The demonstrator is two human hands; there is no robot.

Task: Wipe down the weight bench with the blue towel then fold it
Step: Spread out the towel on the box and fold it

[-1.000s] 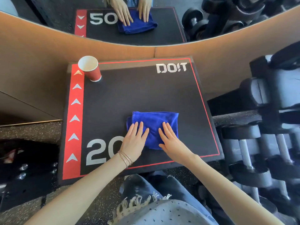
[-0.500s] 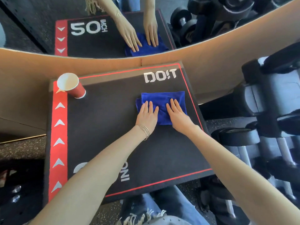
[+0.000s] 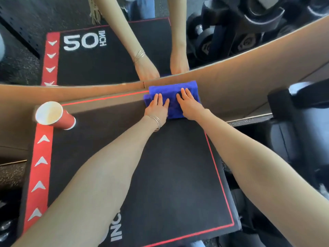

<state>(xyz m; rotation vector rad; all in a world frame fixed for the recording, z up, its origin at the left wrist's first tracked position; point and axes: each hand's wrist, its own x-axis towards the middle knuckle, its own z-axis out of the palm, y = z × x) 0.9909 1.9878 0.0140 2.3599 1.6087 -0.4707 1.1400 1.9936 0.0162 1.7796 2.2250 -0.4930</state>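
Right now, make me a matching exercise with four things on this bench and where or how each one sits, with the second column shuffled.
1. blue towel
2. red cup
3. left hand
4. right hand

A. flat on the towel's right part, bare wrist
B. stands at the bench's far left corner
C. lies at the bench's far edge, under both hands
D. flat on the towel's left part, bracelets on the wrist

Pairs: 1-C, 2-B, 3-D, 4-A
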